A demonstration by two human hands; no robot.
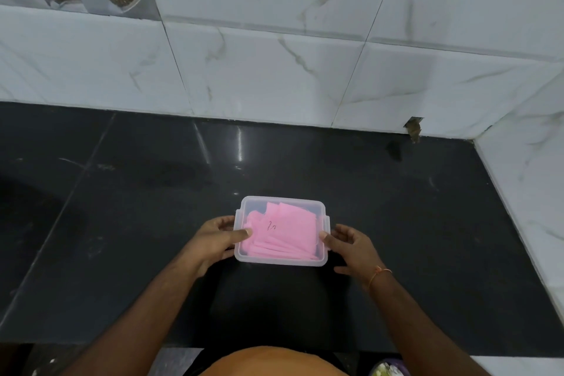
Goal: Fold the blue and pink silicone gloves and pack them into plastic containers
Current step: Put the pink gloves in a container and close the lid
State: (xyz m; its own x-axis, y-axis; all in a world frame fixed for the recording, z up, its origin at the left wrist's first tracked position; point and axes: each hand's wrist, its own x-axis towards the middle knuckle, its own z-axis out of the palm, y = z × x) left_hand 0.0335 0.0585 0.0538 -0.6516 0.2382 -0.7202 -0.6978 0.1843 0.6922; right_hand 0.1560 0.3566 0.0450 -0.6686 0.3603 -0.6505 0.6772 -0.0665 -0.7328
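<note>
A clear plastic container (282, 261) with its lid on sits on the black countertop in front of me. Folded pink gloves (283, 232) show through the lid, filling most of the box. My left hand (218, 238) grips the container's left side, its thumb resting on the lid. On the right side, my right hand (348, 246) holds the box with its thumb on the lid's edge. A thin orange band circles my right wrist. No blue gloves are in view.
The black stone countertop (137, 207) runs back to a white marble-tiled wall (274, 70) and a side wall on the right (525, 192). A chipped hole (413, 128) marks the wall base at the back right.
</note>
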